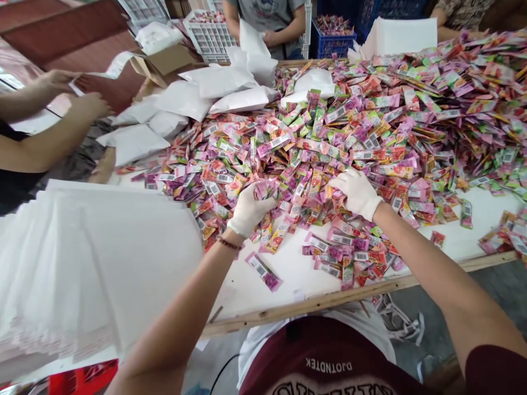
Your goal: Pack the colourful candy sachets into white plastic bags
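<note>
A large heap of small pink, purple, green and orange sachets (321, 153) covers the table. In a white glove, my left hand (252, 209) is closed around a few pink sachets (265, 189) at the near edge of the heap. My right hand (357, 193), gloved too, has its fingers curled down over sachets (335, 200) to the right; its fingertips are partly hidden among them. Between my arms lies a smaller group of sachets (349, 252) near the table edge. One purple sachet (264, 271) lies apart below my left hand.
To the left stands a thick stack of white bags (123, 247). Filled white pouches (185, 99) are piled behind it. Co-workers' hands (82, 93) show at the left and across the table. Crates (334, 38) and more white bags (405, 35) stand at the back.
</note>
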A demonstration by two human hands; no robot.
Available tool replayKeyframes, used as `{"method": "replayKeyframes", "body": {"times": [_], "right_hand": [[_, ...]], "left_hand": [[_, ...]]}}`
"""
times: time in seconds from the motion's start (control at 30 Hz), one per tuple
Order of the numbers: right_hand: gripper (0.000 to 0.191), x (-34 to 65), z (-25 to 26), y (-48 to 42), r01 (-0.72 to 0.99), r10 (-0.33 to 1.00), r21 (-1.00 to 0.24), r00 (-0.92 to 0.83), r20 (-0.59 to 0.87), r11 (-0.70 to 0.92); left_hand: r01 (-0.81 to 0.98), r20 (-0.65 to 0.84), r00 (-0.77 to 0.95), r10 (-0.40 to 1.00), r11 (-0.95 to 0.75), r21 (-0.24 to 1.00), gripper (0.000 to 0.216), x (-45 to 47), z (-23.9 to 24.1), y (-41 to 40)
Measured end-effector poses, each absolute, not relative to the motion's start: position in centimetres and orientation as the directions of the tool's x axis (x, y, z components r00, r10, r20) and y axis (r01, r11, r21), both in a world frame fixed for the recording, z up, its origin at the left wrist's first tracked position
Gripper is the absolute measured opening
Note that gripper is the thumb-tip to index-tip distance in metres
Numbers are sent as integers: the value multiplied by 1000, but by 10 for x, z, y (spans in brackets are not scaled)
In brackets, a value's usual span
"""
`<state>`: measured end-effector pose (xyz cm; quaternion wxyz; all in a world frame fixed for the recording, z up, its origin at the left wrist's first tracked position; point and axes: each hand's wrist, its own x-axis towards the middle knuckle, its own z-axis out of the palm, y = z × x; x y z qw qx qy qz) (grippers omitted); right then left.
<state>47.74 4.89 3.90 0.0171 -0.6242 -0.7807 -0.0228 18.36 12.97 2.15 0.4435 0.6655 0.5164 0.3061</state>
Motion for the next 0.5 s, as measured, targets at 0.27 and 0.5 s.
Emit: {"method": "replayKeyframes", "body": {"times": [0.27, 0.5], "right_hand": [[48, 457, 12, 59, 967, 970, 73, -243, -26, 244], [42, 465, 39, 39, 939, 946, 152, -320, 56, 309]], "left_hand": [[889, -205, 374, 904, -287, 358, 52, 184, -19, 62], [844, -121, 372, 921, -281, 457, 55, 166, -19, 53]]}}
